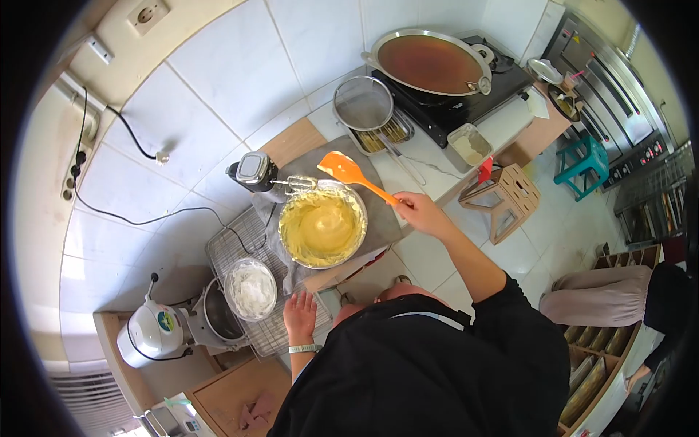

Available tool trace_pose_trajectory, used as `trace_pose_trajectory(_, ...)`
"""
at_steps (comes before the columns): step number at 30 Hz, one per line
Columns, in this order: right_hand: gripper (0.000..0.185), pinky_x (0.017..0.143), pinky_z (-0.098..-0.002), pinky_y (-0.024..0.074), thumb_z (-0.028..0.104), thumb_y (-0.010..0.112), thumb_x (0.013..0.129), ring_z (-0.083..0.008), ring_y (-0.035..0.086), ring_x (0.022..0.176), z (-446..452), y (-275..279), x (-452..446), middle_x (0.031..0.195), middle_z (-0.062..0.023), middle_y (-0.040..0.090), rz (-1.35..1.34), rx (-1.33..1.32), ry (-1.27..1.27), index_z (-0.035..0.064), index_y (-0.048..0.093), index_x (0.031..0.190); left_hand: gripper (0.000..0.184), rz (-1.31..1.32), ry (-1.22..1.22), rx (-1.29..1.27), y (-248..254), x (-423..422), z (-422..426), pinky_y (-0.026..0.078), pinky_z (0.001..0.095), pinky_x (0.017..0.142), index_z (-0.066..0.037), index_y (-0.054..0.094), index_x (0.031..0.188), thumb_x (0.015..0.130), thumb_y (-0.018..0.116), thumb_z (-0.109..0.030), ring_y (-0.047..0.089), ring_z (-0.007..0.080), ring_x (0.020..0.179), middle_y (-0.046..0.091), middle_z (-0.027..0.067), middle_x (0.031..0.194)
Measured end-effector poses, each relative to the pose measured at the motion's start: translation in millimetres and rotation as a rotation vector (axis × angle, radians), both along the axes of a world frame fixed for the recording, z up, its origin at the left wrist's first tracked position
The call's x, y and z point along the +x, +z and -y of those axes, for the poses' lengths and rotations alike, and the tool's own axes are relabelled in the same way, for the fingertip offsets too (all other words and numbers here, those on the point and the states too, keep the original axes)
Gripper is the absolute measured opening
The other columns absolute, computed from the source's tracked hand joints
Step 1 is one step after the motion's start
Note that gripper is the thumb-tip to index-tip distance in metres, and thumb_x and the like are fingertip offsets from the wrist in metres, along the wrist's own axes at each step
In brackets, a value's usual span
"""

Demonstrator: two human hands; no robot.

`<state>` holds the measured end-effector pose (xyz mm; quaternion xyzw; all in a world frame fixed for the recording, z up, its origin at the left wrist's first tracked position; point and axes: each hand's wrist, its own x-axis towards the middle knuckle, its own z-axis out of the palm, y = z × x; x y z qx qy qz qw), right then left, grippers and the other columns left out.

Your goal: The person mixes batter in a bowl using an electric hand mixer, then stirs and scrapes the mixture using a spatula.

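Observation:
My right hand (421,213) grips the handle of an orange spatula (346,169), its blade raised over the back rim of a metal mixing bowl. Some pale batter clings to the blade. Thick yellow batter (320,224) fills the bowl and smears its inner wall. Beside the bowl's back edge stands a hand mixer (256,172), its beaters coated and reaching toward the rim. My left hand (300,317) holds nothing, fingers stretched out flat at the front edge of a wire rack (240,231). Left of it sits a bowl of white powder (250,289).
A wide pan of brown liquid (433,64) sits on the black stove (473,109). A sieve (362,102) rests over a tray. The stand mixer (153,336) is at left. Folding stool (502,200) and teal stool (582,167) stand right; another person (604,295) is beyond.

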<state>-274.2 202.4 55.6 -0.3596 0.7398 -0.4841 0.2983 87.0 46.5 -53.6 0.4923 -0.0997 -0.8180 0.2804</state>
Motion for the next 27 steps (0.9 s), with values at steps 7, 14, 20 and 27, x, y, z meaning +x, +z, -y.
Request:
trace_pose_trajectory(7,0.022,0.056,-0.0377,0.0469,0.014,0.052,0.083,-0.0263,0.06,0.068,5,77,37,0.077,-0.0093,0.058,-0.818,0.073,0.004,0.0086,0.06,0.103,0.033,0.002,-0.012,0.021,1,-4,0,0.041,0.0387,0.084,-0.01,0.042,0.116,0.088,0.048,-0.026,0.05,0.0259,0.107,0.048,0.0076,0.119)
trace_pose_trajectory(14,0.023,0.056,-0.0389,0.047,0.016,0.052,0.082,-0.0265,0.06,0.069,31,95,38,0.077,-0.0077,0.058,-0.955,0.331,0.111,0.0109,0.062,0.102,0.028,-0.026,-0.023,0.037,2,-10,5,0.044,0.0374,0.081,-0.01,0.044,0.111,0.087,0.051,-0.023,0.054,0.0251,0.1,0.052,0.0073,0.114)
trace_pose_trajectory(20,0.02,0.059,-0.0412,0.0479,0.019,0.053,0.08,-0.0299,0.06,0.069,45,141,25,0.077,-0.0104,0.059,-0.951,0.257,0.171,0.0098,0.065,0.094,0.027,-0.019,0.008,0.043,-3,-4,7,0.045,0.0368,0.08,-0.011,0.044,0.11,0.087,0.05,-0.023,0.054,0.0247,0.099,0.052,0.0071,0.113)
trace_pose_trajectory(27,0.013,0.056,-0.0392,0.0473,0.013,0.055,0.074,-0.0273,0.062,0.067,89,168,27,0.07,-0.0091,0.061,-1.213,0.491,0.384,0.0086,0.067,0.076,0.026,-0.041,0.009,0.039,-2,-4,12,0.045,0.0367,0.08,-0.011,0.045,0.109,0.087,0.05,-0.023,0.054,0.0248,0.099,0.053,0.0068,0.111)
